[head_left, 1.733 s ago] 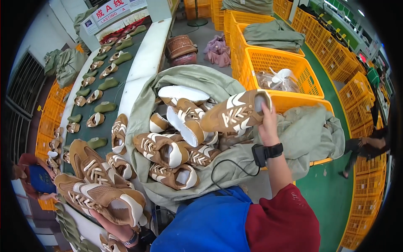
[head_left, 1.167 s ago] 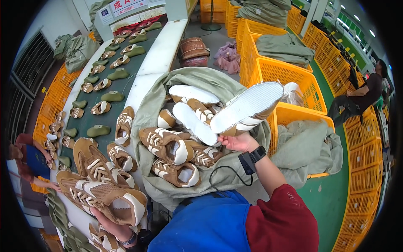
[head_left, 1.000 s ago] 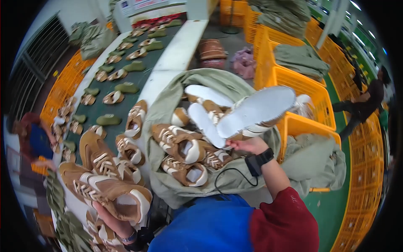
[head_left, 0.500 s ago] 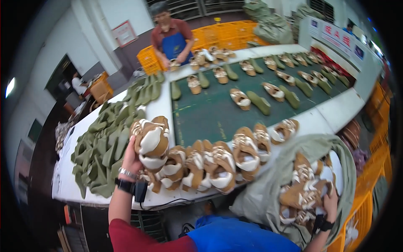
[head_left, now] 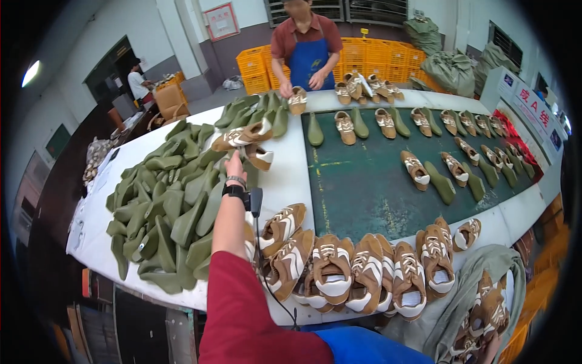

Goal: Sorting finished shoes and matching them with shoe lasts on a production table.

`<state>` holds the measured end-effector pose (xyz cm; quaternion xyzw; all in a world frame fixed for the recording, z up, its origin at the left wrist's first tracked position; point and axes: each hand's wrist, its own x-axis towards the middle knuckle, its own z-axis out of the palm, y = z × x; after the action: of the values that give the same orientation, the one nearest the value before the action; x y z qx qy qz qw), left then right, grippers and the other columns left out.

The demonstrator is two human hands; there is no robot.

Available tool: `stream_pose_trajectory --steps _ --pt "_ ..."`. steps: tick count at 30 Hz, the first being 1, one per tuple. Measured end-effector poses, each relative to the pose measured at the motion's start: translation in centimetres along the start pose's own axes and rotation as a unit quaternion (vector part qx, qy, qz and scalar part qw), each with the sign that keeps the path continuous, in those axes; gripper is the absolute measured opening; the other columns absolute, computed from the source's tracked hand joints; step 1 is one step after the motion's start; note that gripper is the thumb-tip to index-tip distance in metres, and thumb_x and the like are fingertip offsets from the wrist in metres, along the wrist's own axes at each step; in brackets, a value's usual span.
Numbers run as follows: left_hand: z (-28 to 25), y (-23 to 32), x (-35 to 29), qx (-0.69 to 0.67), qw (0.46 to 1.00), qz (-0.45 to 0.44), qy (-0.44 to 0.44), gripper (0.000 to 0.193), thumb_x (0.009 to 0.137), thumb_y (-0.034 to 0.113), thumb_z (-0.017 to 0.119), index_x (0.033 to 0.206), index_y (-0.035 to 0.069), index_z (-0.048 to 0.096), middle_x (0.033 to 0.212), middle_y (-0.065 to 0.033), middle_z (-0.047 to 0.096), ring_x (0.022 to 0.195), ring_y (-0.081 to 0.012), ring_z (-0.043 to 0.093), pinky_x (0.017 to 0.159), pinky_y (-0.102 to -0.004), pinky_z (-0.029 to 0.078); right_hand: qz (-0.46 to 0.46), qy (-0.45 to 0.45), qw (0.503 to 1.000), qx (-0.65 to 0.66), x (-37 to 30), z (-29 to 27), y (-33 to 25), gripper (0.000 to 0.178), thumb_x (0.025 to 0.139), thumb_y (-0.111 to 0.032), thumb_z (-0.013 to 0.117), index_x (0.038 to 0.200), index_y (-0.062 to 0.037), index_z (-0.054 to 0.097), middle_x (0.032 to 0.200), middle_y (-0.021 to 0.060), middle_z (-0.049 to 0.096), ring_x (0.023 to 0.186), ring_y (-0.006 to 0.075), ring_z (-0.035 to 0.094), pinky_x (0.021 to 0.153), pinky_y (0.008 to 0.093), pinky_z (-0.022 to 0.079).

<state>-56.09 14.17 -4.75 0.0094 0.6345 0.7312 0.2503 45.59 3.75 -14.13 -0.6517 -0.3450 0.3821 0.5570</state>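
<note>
My left hand (head_left: 235,167) reaches far out over the table, its fingers closed at a pair of brown and white sneakers (head_left: 242,136). The sneakers lie tilted on their sides above the green shoe lasts (head_left: 163,200), a second sneaker (head_left: 259,158) hanging lower on the right. Part of the grip is hidden behind them. At the lower right, my right hand (head_left: 492,347) is at a grey-green woven sack (head_left: 512,258), against the brown sneakers (head_left: 485,309) inside. Its fingers are mostly hidden there.
A row of sneakers (head_left: 332,270) stands along the near table edge. Sneakers and lasts stand in rows on the green belt (head_left: 357,182). Across the table a co-worker (head_left: 312,51) touches a sneaker (head_left: 297,100). Yellow crates (head_left: 388,57) line the wall. A black cable (head_left: 267,267) hangs near my left arm.
My left hand has carried the pair of sneakers forward, away from me, over the lasts. My view has turned left, and my right hand sits lower at the sack.
</note>
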Motion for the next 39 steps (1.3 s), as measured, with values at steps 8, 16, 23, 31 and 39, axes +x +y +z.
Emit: stream_pose_trajectory --steps 8,16,23,31,39 --pt "2.9 3.7 -19.1 0.198 0.874 0.068 -0.437 0.04 0.086 0.027 0.054 0.12 0.008 0.048 0.11 -0.0024 0.055 0.103 -0.0126 0.049 0.086 -0.0281 0.039 -0.04 -0.091 0.995 0.002 -7.0 11.6 -4.7 0.026 0.088 -0.015 0.042 0.111 -0.008 0.052 0.082 -0.0006 0.06 0.054 0.0034 0.052 0.04 0.0178 0.037" --pt "-3.3 3.5 -35.5 0.266 0.813 0.263 -0.446 0.037 0.085 0.006 0.041 0.121 -0.005 0.042 0.106 -0.0149 0.055 0.105 -0.0208 0.051 0.095 -0.0318 0.037 0.037 0.095 0.994 -0.027 -2.5 8.3 -4.2 0.022 0.08 -0.017 0.046 0.099 -0.0064 0.052 0.06 0.0088 0.054 0.033 0.0112 0.042 0.031 0.0223 0.033" --pt "1.4 -1.5 -48.1 0.182 0.73 0.168 -0.637 0.04 0.085 0.005 0.049 0.122 -0.005 0.041 0.11 -0.0196 0.055 0.102 -0.0269 0.053 0.095 -0.0378 0.037 0.007 0.211 0.974 -0.079 -2.9 0.1 -5.3 0.038 0.079 -0.013 0.047 0.116 -0.0049 0.043 0.066 0.0147 0.059 0.049 0.021 0.058 0.042 0.0323 0.044" --pt "8.7 -9.6 -57.4 0.369 0.526 0.265 -0.719 0.045 0.072 0.007 0.066 0.113 -0.002 0.051 0.104 -0.0171 0.059 0.098 -0.0275 0.058 0.086 -0.0314 0.043 0.02 0.035 0.997 -0.063 -1.7 3.7 -8.2 0.044 0.076 -0.007 0.044 0.119 -0.0001 0.041 0.088 0.013 0.057 0.052 0.0154 0.054 0.043 0.0271 0.044" --pt "4.9 -11.1 -55.7 0.141 0.818 0.084 -0.552 0.058 0.076 0.025 0.068 0.12 -0.002 0.041 0.115 -0.0111 0.05 0.102 -0.0194 0.051 0.088 -0.0317 0.041 -0.085 -0.379 0.921 -0.028 -11.7 21.5 -15.9 0.057 0.076 -0.016 0.06 0.125 0.0008 0.037 0.087 0.0082 0.059 0.059 0.012 0.054 0.054 0.025 0.045"
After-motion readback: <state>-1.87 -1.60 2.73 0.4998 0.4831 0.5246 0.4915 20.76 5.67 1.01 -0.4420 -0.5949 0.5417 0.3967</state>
